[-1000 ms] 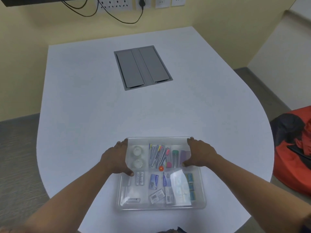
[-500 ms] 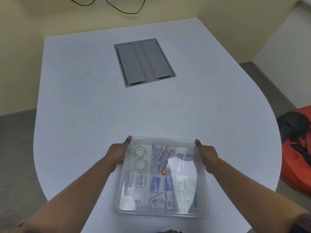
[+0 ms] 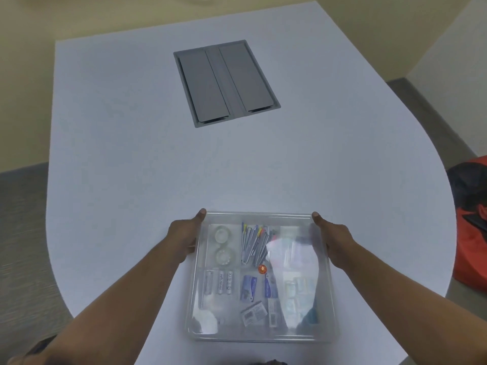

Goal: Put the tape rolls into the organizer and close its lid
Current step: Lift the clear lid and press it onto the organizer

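Observation:
A clear plastic organizer (image 3: 263, 335) sits near the front edge of the white table, its transparent lid (image 3: 295, 248) down over the compartments. Two clear tape rolls (image 3: 222, 246) lie one behind the other in the back left compartment, seen through the lid. My left hand (image 3: 185, 237) holds the organizer's left side, thumb at the back left corner. My right hand (image 3: 333, 239) holds the right side, thumb at the back right corner. Batteries, pens and small packets fill the other compartments.
A grey cable hatch (image 3: 226, 83) is set into the white table (image 3: 131, 154) farther back. A red and black bag (image 3: 471, 227) sits on the floor to the right. The table's curved edge runs close on both sides.
Both hands slid from on top of the lid outward to the organizer's sides. The view tilted down and the organizer looks slightly nearer to me.

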Motion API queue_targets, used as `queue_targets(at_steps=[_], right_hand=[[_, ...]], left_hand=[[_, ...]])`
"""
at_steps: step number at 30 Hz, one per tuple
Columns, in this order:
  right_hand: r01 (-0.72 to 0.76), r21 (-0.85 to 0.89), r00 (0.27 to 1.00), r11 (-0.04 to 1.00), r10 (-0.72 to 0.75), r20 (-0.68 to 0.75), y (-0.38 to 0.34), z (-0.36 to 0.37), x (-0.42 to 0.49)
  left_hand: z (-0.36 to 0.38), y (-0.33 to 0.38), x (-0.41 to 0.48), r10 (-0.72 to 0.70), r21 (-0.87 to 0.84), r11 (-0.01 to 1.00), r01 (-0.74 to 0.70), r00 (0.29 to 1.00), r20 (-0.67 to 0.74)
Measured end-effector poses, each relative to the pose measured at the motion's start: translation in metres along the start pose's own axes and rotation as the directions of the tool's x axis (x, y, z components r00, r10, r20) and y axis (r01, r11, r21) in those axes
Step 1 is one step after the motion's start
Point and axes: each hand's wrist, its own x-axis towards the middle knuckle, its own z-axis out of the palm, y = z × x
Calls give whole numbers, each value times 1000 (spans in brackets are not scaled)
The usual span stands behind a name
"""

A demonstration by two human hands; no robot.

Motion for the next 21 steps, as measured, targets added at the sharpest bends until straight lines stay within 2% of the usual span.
queue_targets(at_steps=[5, 11, 15, 18, 21], right_hand=[[12, -18, 995, 1000, -14, -94, -9, 11, 7], [20, -2, 994, 1000, -20, -112, -22, 21, 11], [121, -111, 988, 986, -131, -84, -32, 21, 8], [288, -272, 956, 918, -291, 30, -27, 14, -7], [362, -311, 932, 879, -345, 110, 1, 0, -30]], left_hand=[[10, 13, -1, 67, 91, 994, -57, 992, -109], [14, 25, -1, 94, 101, 992, -80, 986, -139], [14, 29, -1, 178, 148, 976, -157, 974, -140], [3, 12, -12, 289, 179, 941, -287, 957, 12], [-23, -21, -36, 307, 206, 913, -353, 925, 223]])
